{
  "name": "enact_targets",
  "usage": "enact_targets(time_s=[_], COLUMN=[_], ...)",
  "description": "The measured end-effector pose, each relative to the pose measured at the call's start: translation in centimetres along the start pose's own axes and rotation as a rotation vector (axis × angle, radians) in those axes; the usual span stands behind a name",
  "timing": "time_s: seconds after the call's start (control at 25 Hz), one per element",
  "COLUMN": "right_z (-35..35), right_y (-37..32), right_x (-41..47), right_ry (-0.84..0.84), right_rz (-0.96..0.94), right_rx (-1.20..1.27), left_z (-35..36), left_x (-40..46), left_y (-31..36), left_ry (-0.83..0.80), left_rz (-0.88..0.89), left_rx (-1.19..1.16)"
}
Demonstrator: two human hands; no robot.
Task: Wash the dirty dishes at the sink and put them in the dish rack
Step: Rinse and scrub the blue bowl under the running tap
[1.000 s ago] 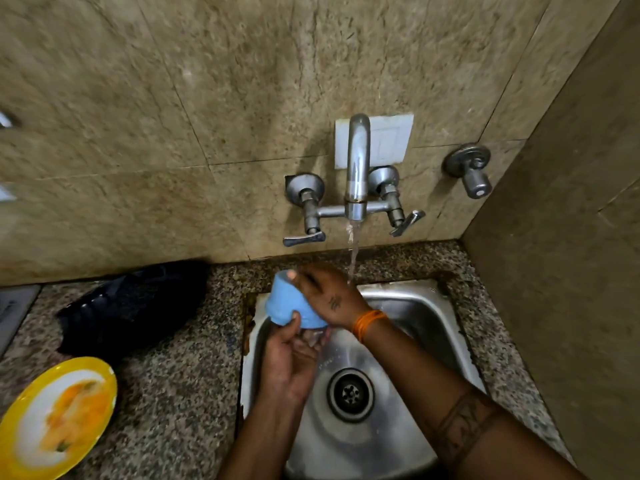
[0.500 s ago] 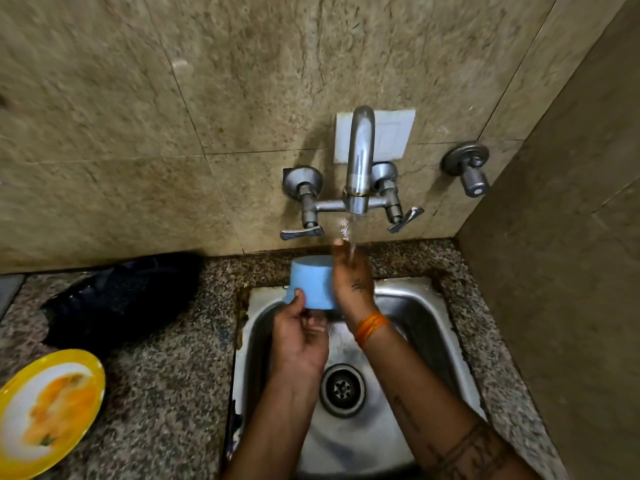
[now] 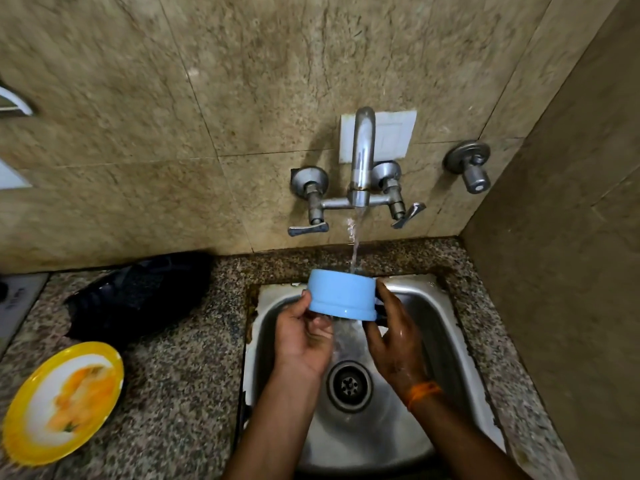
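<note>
Change since earlier frame: blue bowl (image 3: 341, 295) turned from tilted to level and shifted right, now sitting directly under the running stream; right hand (image 3: 394, 341) has come off the top and dropped to the bowl's right side

Item 1, left hand (image 3: 304, 336): fingers curled, gripping the bowl's lower left edge, thumb on the wall

Item 2, right hand: fingers curved round the bowl's right side, wet, gripping it; orange band at the wrist

Item 3, blue bowl: held between both hands above the sink (image 3: 446, 341), over the drain (image 3: 349, 385); seems upside down, rim at the bottom, water spilling off below

Risks, judged: wet plastic and wet fingers make for a slippery hold; a slackened grip would drop the bowl into the basin. Water striking the flat top may spray onto the desk (image 3: 180, 375) and the wall. Inside may stay unrinsed unless the bowl is turned over

Item 4, yellow plate (image 3: 64, 403): on the desk, well left of the sink, with orange residue; still to wash

Item 5, dark object (image 3: 138, 299): on the desk against the wall, between plate and sink; too dim to identify, possibly the rack. If the rack lies leftward, the plate sits close to the carrying path

Item 6, tap (image 3: 362, 161): wall-mounted, running; two lever handles, a separate valve (image 3: 472, 168) further right
</note>
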State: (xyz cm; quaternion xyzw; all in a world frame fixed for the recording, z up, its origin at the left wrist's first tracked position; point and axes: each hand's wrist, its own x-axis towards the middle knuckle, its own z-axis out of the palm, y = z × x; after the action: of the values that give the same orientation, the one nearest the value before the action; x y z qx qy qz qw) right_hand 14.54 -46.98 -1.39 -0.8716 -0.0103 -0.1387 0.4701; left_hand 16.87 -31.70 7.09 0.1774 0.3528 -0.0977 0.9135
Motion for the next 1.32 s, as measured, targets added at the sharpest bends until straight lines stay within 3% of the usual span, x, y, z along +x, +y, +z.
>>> enact_targets(time_s=[0.08,0.2,0.32,0.4,0.52,0.6,0.84,0.92,1.04,1.2,1.32], right_z=[-0.3,-1.5,-2.0,-2.5,-3.2,-3.6,-5.2,-6.0,-7.5,-9.5,-9.0], right_y=[-0.4,-1.3,-1.6,-2.2,-3.3,-3.5,-3.8,-3.7,-3.2,-5.7,-7.9], right_x=[0.7,2.3,2.8,2.5,1.7,1.6,2.6,3.0,5.2,9.7,11.2], right_ry=[0.139,0.203,0.132,0.097,-0.023,-0.131,-0.277,-0.263,-0.001,0.195,0.210], right_rz=[-0.014,0.144,0.401,0.519,0.586,0.622,0.637,0.549,0.391,0.388,0.336], right_rx=[-0.093,-0.047,0.212,0.414,0.576,0.544,0.354,0.231,0.129,0.310,0.393], left_z=[0.4,0.2,-1.8,-3.0,-3.2,-3.3,-3.9,-4.0,-4.8,-7.0,-8.2], left_x=[-0.8,-2.4,-2.3,-1.8,-1.1,-0.5,-0.6,-1.3,-1.6,-1.9,-2.7], left_y=[-0.7,-1.0,0.8,2.3,3.3,3.5,2.3,1.6,1.5,2.9,3.3], left_ry=[-0.028,-0.062,-0.035,-0.094,-0.336,-0.445,-0.322,-0.321,-0.329,-0.453,-0.588], left_rz=[-0.014,0.045,0.470,0.593,0.366,0.269,0.227,0.324,0.551,1.038,1.220], left_rx=[0.148,0.650,0.965,1.111,1.224,1.209,1.009,1.032,1.197,1.782,2.055])
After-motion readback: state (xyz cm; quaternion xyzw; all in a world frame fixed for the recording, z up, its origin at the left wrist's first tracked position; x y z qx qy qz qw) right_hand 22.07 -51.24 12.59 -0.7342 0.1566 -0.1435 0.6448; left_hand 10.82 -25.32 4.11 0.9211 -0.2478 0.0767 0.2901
